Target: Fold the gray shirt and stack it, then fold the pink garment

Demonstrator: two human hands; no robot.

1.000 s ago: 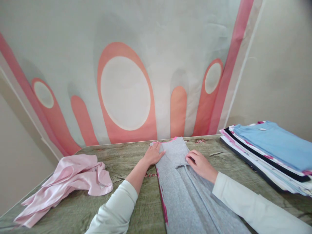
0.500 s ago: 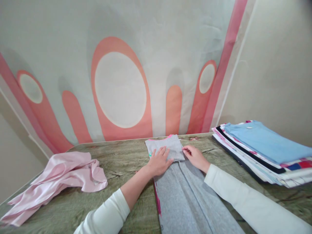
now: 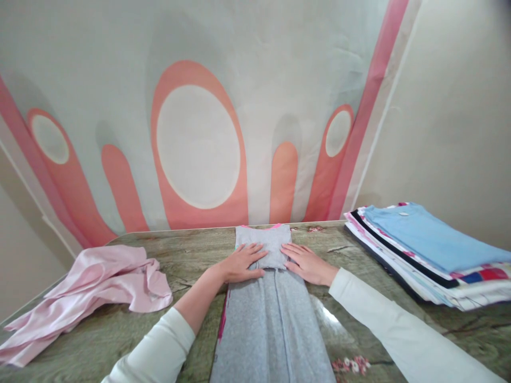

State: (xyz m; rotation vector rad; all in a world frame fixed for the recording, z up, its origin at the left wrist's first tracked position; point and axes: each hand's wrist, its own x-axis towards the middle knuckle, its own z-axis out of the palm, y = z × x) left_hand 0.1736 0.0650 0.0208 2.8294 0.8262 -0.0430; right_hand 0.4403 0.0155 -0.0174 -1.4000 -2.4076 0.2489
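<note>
A grey garment [image 3: 275, 324] with pink trim lies lengthwise on the table, its sides folded inward into a long strip. At its far end, a short grey section lies across the strip, with a pink edge at the top. My left hand [image 3: 242, 263] rests flat on the left side of this section, fingers stretched out. On its right edge lies my right hand [image 3: 306, 262], palm down with fingers extended. Neither hand grips the cloth. The near end of the garment runs out of the bottom of the view.
To the left, a crumpled pink garment [image 3: 99, 287] lies on the wood-patterned table [image 3: 191, 244]. A stack of folded clothes [image 3: 435, 244], light blue on top, stands at the right. Behind the table rises a wall covering [image 3: 259, 106] with coral shapes.
My right hand has gone from pinching at the section's right edge to lying flat on it. My left hand has shifted slightly left. The garment's near part has swung left and lies straighter.
</note>
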